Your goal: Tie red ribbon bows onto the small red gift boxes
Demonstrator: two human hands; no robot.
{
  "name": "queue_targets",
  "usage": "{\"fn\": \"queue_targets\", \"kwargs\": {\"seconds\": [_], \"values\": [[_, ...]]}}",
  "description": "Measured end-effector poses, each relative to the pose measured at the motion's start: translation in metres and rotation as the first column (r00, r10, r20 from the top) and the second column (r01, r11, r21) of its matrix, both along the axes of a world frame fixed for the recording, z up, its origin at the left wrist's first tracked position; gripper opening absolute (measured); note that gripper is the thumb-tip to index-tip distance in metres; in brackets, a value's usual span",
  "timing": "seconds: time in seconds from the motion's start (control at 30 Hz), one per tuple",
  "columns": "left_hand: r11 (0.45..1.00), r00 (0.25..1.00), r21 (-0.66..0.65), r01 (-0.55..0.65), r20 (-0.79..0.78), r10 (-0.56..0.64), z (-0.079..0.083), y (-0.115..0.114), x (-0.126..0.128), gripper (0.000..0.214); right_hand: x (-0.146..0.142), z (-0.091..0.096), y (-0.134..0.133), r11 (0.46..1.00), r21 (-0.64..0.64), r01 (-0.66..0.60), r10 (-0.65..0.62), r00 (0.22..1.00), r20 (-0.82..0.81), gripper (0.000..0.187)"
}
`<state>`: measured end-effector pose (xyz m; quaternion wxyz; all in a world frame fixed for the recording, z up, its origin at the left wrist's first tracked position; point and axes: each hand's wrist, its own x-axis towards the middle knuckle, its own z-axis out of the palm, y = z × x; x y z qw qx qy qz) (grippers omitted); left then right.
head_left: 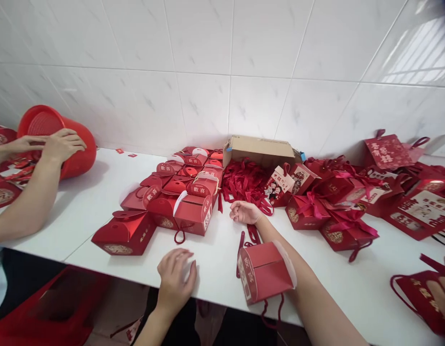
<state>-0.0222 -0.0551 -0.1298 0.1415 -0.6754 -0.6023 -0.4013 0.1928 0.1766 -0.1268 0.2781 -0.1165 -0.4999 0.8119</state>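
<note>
My left hand (176,276) hovers at the table's front edge with fingers apart, holding nothing. My right hand (244,212) is beside the pile of dark red ribbons (246,180), its fingers loosely curled and no object visible in them. In front of my right forearm a red gift box (265,274) with a cord handle lies on the table. A flat dark red ribbon strip (241,254) lies beside it. Several closed red gift boxes (191,214) stand grouped left of my right hand, with one box (125,233) at the near left corner.
A cardboard carton (260,145) lies against the tiled wall behind the ribbons. Ribbon-tied boxes (310,209) crowd the right side. On the left, another person's hands (60,144) touch a red plastic basket (83,149). At the right edge, another hand (440,293) holds a red box.
</note>
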Motion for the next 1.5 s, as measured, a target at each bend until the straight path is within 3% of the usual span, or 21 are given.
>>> {"fn": "queue_targets", "kwargs": {"seconds": [0.1,0.2,0.3,0.43,0.6,0.73,0.87,1.0,1.17,1.3,1.5], "values": [[0.964,0.979,-0.169,0.205,0.024,-0.204,-0.006,-0.005,-0.001,0.012,0.010,0.008,0.003,0.996,-0.026,0.090,-0.092,0.991,-0.101,0.034],[0.945,0.977,-0.248,0.213,0.067,-0.202,-0.002,-0.001,-0.001,0.016,0.030,0.023,0.001,0.974,-0.053,0.219,-0.225,0.951,-0.213,0.041],[0.937,0.984,-0.302,0.178,0.035,-0.175,0.001,0.002,0.001,0.024,0.057,0.036,-0.009,0.918,-0.092,0.386,-0.394,0.858,-0.330,0.037],[0.910,0.994,-0.401,0.100,-0.004,-0.111,0.000,0.004,0.006,0.036,0.089,0.042,-0.041,0.785,-0.140,0.603,-0.594,0.670,-0.444,0.037],[0.860,0.991,-0.503,0.091,-0.039,-0.128,0.000,0.005,0.007,0.048,0.117,0.045,-0.095,0.599,-0.138,0.789,-0.739,0.478,-0.474,0.035],[0.827,0.985,-0.557,0.081,-0.084,-0.153,0.004,0.005,0.007,0.054,0.128,0.044,-0.142,0.445,-0.070,0.893,-0.830,0.382,-0.407,0.026],[0.803,0.977,-0.592,0.061,-0.128,-0.168,0.006,0.005,0.008,0.058,0.122,0.021,-0.190,0.269,0.098,0.958,-0.933,0.285,-0.219,0.026],[0.774,0.964,-0.630,0.063,-0.161,-0.209,0.006,0.006,0.008,0.064,0.107,-0.010,-0.227,0.110,0.409,0.906,-0.993,0.114,0.015,0.020],[0.748,0.951,-0.661,0.067,-0.186,-0.249,0.008,0.006,0.008,0.068,0.093,-0.024,-0.243,-0.004,0.729,0.684,-0.983,-0.137,0.123,0.015],[0.742,0.945,-0.668,0.056,-0.205,-0.255,0.010,0.006,0.009,0.069,0.083,-0.024,-0.242,-0.016,0.861,0.509,-0.958,-0.253,0.132,0.019],[0.736,0.943,-0.676,0.046,-0.213,-0.254,0.011,0.005,0.009,0.071,0.079,-0.023,-0.243,-0.008,0.939,0.345,-0.934,-0.337,0.115,0.025]]}}
